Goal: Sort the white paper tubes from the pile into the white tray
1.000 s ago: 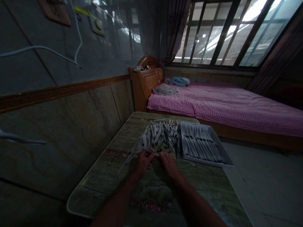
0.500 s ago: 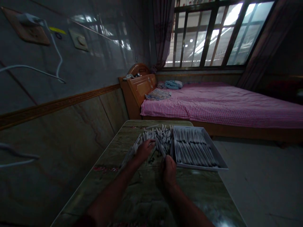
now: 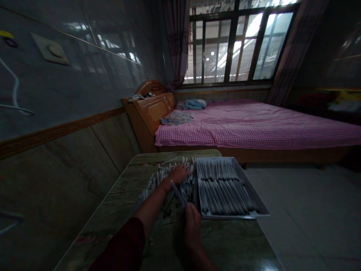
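Observation:
My left hand [image 3: 179,173] reaches over a loose pile of clear, pen-like sticks [image 3: 154,183], its fingers stretched out and touching the far right part of the pile. Closer to me, my right hand [image 3: 192,218] is closed around a few clear pens [image 3: 178,192], which point up and to the left. How many it holds is hard to make out in the dim light. Just to the right stands a shallow white box [image 3: 258,199], with two rows of the same clear pens [image 3: 225,195] with dark ends lying side by side in it.
The box and the pile rest on a marble-patterned table [image 3: 118,210], the box reaching its right edge. Behind it is a bed [image 3: 239,124] with a pink checked sheet and a wooden headboard [image 3: 152,109]. A tiled wall [image 3: 70,180] runs along the left.
My left hand has moved forward and farther over the pile. My right hand still grips its pens, now lower and slightly left in the view. The camera has turned a little to the right.

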The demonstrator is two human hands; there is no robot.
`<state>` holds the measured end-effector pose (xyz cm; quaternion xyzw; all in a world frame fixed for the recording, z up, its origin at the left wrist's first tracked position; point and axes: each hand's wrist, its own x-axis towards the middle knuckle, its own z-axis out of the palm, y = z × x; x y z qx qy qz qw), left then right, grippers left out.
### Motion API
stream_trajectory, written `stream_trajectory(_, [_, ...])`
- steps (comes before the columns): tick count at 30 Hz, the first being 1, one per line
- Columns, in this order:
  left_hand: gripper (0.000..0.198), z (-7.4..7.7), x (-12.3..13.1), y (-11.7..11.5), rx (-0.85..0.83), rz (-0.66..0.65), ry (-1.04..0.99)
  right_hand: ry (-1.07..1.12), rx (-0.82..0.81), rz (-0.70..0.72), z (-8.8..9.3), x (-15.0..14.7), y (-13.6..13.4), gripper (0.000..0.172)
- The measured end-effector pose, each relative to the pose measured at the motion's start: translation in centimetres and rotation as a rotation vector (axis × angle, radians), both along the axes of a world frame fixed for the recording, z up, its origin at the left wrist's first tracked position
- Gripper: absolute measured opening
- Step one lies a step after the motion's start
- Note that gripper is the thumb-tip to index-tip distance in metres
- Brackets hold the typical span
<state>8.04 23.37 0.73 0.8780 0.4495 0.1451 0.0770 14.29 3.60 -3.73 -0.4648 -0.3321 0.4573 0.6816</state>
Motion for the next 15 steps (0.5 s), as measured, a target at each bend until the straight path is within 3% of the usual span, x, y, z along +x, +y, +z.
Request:
stream_trajectory(7, [0.036, -1.8, -1.7, -2.2, 0.078, 0.019, 0.066, -0.027, -0.008, -0.003, 1.5, -0.3, 0.1, 0.045])
stream_trajectory(11, [0.031, -1.8, -2.6, -4.4, 0.110, -0.029, 0.002, -0.008, -0.007, 0.003, 1.7, -0.2, 0.1, 0.043])
stream_trajectory(15, [0.027, -1.4, -3.3, -7.0, 0.011, -0.048, -0.124, 0.054, -0.019, 0.008, 1.9, 0.0, 0.1, 0.042])
